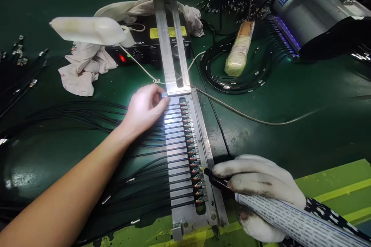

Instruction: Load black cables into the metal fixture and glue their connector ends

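A long metal jig point(177, 170) lies on the table, with several black cables point(180, 147) set across it side by side. Their stripped ends, with small coloured wires and connectors point(192, 151), line up over its slot. My left hand point(145, 106) is bare and pinches a small metal tab at the jig's upper left edge between thumb and forefinger. My right hand point(261, 179), in a stained white glove, is closed round a white printed tube point(290, 216) with a black nozzle point(216, 179). Its yellowish tip is at the connectors in the lower half of the row.
Behind the jig stand a black controller box point(147, 52) and a white bottle-like object point(87, 30) on crumpled cloth point(84, 69). Coiled black cables point(220, 81), a wrapped block point(239, 50) and a grey lamp housing point(315, 11) glowing violet lie at the back right. A thin hose point(246, 115) crosses the table.
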The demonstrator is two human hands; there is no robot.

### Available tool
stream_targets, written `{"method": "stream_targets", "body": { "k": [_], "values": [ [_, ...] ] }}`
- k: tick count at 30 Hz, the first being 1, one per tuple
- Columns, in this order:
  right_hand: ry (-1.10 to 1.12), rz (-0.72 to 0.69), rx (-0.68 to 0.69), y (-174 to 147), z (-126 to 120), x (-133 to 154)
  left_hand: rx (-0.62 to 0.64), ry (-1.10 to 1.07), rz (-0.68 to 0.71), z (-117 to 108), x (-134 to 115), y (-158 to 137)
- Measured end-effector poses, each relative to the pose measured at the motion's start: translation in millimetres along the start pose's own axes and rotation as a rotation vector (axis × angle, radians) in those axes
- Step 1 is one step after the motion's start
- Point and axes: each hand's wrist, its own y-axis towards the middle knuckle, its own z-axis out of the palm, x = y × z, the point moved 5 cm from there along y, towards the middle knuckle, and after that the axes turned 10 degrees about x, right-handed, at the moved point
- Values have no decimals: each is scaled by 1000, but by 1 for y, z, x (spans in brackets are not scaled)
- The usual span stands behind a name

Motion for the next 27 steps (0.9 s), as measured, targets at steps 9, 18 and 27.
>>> {"method": "stream_targets", "body": {
  "k": [9,18,27],
  "values": [
    [-19,-32,23,0,7,-6,4,-6,-2,-1,-1,0],
    [7,-15,25,0,5,-7,8,-10,-8,-1,-2,0],
    [18,-18,32,2,2,-3,1,3,-8,0,-2,0]
  ]
}}
